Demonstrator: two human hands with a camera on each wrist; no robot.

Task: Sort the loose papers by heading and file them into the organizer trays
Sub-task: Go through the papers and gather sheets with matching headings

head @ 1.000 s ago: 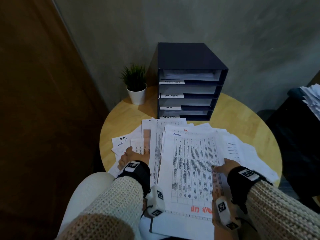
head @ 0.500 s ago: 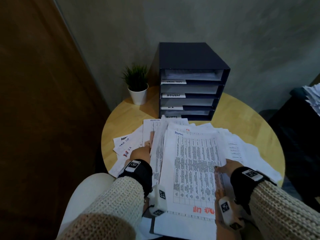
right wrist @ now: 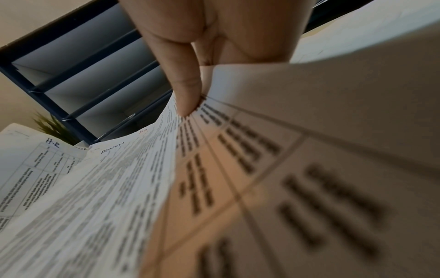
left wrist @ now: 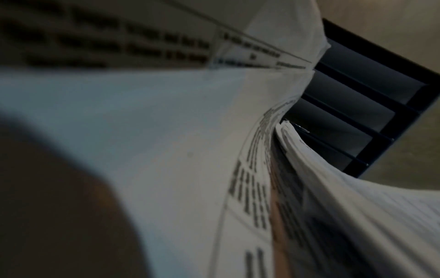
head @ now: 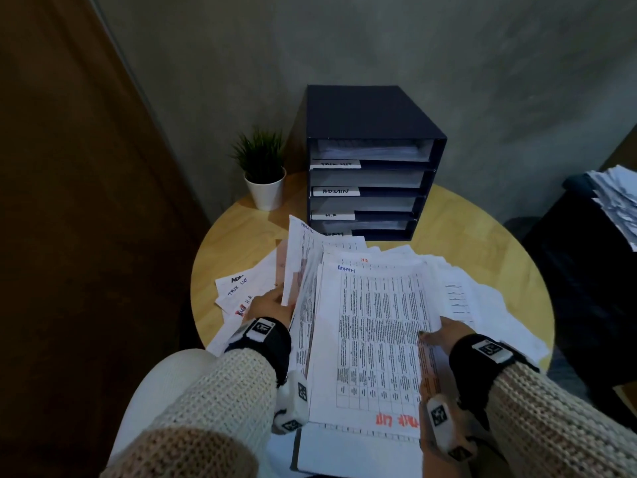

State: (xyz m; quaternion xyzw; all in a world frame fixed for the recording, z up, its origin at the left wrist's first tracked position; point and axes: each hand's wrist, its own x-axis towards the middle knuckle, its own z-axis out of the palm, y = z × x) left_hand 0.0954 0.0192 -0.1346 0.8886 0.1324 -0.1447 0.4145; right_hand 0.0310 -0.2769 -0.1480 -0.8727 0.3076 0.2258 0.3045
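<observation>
Head view. A spread of loose papers [head: 375, 326] covers the near half of the round wooden surface [head: 241, 236]; the top sheet, headed ADMIN, lies at frame centre. The left hand [head: 267, 303], at centre left, lifts the left edges of several sheets; its fingers are hidden beneath them, so the grip cannot be told. The right hand [head: 446, 334], at lower right, rests its thumb on the top sheet's right edge, its fingers hidden below. The dark organizer [head: 372, 112] stands at upper centre, its lowest label partly covered by paper. A potted plant [head: 263, 167] sits to its left. A second paper pile [head: 617, 201] is cut off at the right edge.

Left wrist view. Only blurred, curling sheet edges [left wrist: 273, 169] and the organizer's trays [left wrist: 357, 105] at upper right; the hand itself cannot be made out.

Right wrist view. Not shown from above: thumb and fingers [right wrist: 188, 90] pinch the papers' edge [right wrist: 142, 188] at upper centre. Headings H.R and ADMIN are readable at left.
</observation>
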